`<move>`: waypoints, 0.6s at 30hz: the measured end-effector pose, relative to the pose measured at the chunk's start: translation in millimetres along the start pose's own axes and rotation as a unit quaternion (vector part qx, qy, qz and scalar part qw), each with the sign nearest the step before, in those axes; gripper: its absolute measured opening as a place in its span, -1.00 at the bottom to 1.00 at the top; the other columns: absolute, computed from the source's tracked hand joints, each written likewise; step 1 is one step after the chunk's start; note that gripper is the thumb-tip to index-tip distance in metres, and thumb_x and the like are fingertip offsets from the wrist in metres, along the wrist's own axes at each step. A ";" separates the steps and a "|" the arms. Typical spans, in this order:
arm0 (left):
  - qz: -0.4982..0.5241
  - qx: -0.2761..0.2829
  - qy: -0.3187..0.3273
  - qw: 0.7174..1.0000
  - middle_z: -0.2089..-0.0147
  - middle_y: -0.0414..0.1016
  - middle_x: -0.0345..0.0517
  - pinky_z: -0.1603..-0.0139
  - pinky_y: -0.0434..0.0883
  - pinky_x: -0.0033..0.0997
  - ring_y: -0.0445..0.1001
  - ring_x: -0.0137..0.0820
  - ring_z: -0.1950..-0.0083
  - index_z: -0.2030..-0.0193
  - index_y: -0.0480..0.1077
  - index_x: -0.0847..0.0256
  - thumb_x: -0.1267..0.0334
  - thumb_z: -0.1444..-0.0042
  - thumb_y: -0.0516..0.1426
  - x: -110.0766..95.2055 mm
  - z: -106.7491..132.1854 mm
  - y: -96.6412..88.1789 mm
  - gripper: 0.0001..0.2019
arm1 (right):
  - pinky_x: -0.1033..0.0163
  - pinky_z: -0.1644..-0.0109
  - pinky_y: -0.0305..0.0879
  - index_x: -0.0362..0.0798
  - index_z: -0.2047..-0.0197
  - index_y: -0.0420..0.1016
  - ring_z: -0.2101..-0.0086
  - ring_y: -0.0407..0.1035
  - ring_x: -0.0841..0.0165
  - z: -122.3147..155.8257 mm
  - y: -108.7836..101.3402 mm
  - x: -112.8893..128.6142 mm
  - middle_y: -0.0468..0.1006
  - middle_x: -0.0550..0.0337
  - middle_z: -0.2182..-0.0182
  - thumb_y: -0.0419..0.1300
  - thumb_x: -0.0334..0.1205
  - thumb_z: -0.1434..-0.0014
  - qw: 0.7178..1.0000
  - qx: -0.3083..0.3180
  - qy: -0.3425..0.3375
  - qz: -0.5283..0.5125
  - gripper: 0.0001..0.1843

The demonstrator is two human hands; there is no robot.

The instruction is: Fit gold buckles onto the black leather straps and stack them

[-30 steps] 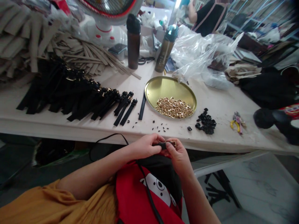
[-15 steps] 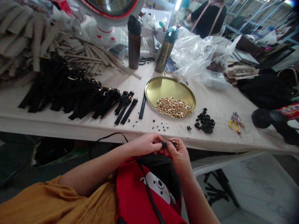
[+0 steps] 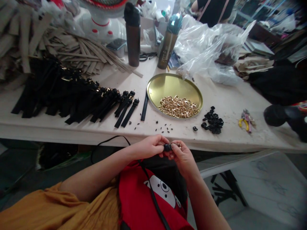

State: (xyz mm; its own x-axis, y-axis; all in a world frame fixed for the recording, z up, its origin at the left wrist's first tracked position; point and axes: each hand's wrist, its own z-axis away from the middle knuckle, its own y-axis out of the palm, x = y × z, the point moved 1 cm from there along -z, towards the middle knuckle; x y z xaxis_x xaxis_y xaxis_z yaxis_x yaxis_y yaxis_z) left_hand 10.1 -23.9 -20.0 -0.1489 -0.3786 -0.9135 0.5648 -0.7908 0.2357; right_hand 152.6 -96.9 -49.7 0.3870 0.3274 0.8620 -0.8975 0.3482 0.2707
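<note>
Just off the table's front edge, a short black strap (image 3: 167, 147) with a gold buckle (image 3: 178, 145) is held between both hands. My left hand (image 3: 154, 147) pinches the strap's left part. With thumb and fingers closed, my right hand (image 3: 183, 156) grips it beside the buckle, covering part of it. Beyond them, a round gold tray (image 3: 153, 80) bears a heap of small gold buckles (image 3: 178, 107). Right of it lies a pile of black loops (image 3: 213, 121), with one single loop (image 3: 195, 128) apart. Tiny black bits (image 3: 165, 127) are scattered nearer the edge.
Many black straps with buckles (image 3: 79, 95) line the table's left side, below grey-brown strips (image 3: 88, 56). Two bottles (image 3: 133, 38), a fan base (image 3: 103, 30) and clear plastic bags (image 3: 203, 48) stand behind. Yellow-handled pliers (image 3: 246, 121) lie right. A white bin (image 3: 268, 185) is below.
The view has tilted down slightly. Both hands stay together; the strap has turned a little between the fingers, and less of the buckle shows by my right hand.
</note>
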 end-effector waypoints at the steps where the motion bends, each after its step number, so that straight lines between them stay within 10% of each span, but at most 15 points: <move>1: 0.002 0.008 -0.003 1.000 0.36 0.45 -0.14 0.32 0.35 -0.52 0.40 -0.54 0.39 0.17 0.22 0.32 0.51 0.02 -0.05 0.8 -0.6 -1.1 -0.76 | 0.42 0.57 0.18 -0.03 0.35 0.31 0.67 0.25 0.53 -0.1 -1.4 -0.3 0.42 0.38 0.66 0.29 -0.14 0.07 1.000 0.003 -0.001 0.002 -0.74; 18: -0.084 0.080 0.030 0.993 0.31 0.41 -0.18 0.37 0.28 -0.55 0.31 -0.58 0.45 0.00 0.15 0.27 0.39 -0.09 -0.04 -3.0 11.0 -8.2 -0.69 | 0.54 0.59 0.10 -0.10 0.40 0.36 0.66 0.13 0.65 5.2 0.1 -5.2 0.42 0.30 0.61 0.27 -0.18 0.03 0.970 0.137 0.160 -0.123 -0.80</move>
State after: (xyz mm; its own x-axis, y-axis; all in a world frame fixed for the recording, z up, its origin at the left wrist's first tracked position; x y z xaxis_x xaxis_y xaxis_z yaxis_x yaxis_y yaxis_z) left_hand -3.0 -21.6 -15.6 -0.1784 -0.2081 -0.9617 0.3987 -0.9089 0.1227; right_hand 149.3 -103.1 -51.9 0.6025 0.5349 0.5923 -0.7755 0.2173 0.5927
